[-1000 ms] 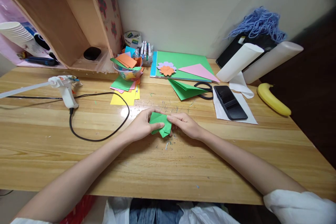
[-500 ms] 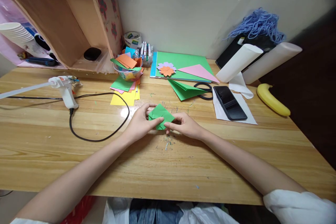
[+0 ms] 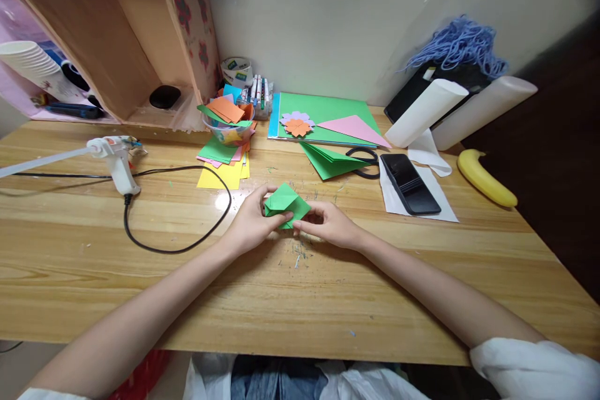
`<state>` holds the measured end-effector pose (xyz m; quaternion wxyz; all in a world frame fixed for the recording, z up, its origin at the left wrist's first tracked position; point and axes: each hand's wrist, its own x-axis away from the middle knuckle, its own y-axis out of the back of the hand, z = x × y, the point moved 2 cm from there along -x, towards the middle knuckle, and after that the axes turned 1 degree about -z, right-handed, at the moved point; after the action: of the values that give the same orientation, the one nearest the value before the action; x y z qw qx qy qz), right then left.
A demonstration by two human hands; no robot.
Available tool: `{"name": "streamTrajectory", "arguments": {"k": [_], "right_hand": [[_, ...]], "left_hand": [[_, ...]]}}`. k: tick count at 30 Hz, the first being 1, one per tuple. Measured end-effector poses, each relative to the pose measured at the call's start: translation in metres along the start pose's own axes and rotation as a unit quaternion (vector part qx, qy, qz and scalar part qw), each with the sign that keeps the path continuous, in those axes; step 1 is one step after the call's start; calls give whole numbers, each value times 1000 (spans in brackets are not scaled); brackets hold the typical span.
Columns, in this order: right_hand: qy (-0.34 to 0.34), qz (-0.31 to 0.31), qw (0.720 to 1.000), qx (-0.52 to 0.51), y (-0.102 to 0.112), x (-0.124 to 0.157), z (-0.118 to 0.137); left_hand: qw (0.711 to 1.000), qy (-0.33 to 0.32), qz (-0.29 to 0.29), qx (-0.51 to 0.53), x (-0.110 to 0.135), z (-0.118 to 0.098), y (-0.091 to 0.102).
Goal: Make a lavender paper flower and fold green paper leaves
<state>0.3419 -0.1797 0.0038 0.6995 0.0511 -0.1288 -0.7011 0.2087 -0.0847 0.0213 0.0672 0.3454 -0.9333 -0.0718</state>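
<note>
A small folded green paper is held between both hands, just above the middle of the table. My left hand grips its left side, thumb on top and fingers behind. On the right, my right hand pinches the lower right edge between thumb and fingers. A crease and a raised flap show on the paper's left part. The fingertips behind the paper are hidden. Tiny paper scraps lie on the wood below the hands.
Beyond the hands lie folded green paper, black-handled scissors and a phone. A white glue gun with a looped black cord stands left. Behind are a tub of coloured paper, paper flowers and a banana.
The green paper has tilted slightly and its left flap now stands out more, opening a gap at the left corner. Both hands keep nearly the same place.
</note>
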Motion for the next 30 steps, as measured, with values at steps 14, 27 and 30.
{"name": "streamTrajectory", "arguments": {"k": [14, 27, 30], "right_hand": [[8, 12, 998, -59, 1, 1, 3], [12, -75, 995, -58, 4, -2, -1], [0, -74, 996, -50, 3, -2, -2]], "left_hand": [[999, 7, 25, 45, -4, 5, 3], [992, 30, 102, -62, 1, -2, 4], [986, 36, 141, -79, 4, -2, 1]]}}
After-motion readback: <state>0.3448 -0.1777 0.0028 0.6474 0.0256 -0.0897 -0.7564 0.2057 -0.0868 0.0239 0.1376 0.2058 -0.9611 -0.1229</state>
